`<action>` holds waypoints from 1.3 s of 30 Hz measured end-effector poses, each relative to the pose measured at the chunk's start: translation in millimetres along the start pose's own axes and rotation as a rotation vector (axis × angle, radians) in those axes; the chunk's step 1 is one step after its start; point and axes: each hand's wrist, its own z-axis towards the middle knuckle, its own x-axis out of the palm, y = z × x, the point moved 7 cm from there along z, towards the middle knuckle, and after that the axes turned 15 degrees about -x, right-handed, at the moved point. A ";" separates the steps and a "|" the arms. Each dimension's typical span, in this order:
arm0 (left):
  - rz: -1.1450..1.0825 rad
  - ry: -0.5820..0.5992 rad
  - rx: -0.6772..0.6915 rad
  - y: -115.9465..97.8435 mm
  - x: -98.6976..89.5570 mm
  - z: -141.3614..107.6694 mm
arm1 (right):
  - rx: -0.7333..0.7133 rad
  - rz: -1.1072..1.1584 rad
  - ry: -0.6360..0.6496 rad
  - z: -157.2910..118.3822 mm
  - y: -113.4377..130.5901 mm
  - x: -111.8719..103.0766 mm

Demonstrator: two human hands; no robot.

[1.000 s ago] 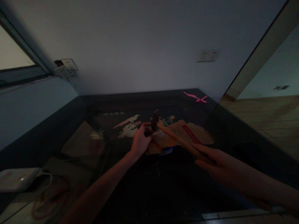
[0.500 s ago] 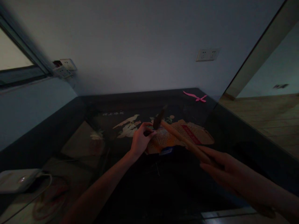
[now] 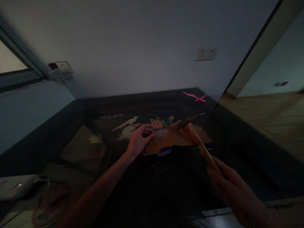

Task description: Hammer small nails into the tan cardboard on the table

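Observation:
My right hand [image 3: 234,182] is wrapped round the wooden handle of a hammer [image 3: 190,121]. Its dark head is over the right part of a brown, cardboard-like sheet [image 3: 177,137] dotted with many small holes. At the sheet's left edge, my left hand [image 3: 142,136] has thumb and fingertips pinched together; whatever lies between them is too small and dark to make out. A small blue item [image 3: 165,152] sticks out from under the sheet's near edge. Closer to me, several thin, pale pins or nails [image 3: 157,169] lie scattered on the dark table.
The dark, glossy tabletop [image 3: 142,99] carries a printed bird and flower picture. A pink ribbon [image 3: 196,97] lies at the far right corner. On the left sits a white device [image 3: 17,186] with a cable. Wall sockets [image 3: 206,53] are above the table.
The hammer has swung away from my left fingers, up and to the right. My left hand stays pinched at the sheet. The whole view has shifted slightly.

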 end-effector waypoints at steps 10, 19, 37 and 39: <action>0.332 -0.199 0.294 -60.1 -41.3 -58.4 | -0.083 0.235 -0.136 -2.0 -3.6 3.4; 0.790 0.181 0.033 23.4 3.2 -124.6 | -0.086 0.441 -0.271 -1.2 0.1 15.0; 0.457 0.052 -0.015 25.5 -37.1 -124.4 | -0.089 0.419 -0.234 -1.1 -1.8 15.7; 0.380 0.013 -0.024 17.1 -44.9 -120.3 | -0.087 0.416 -0.250 -1.2 -2.2 14.7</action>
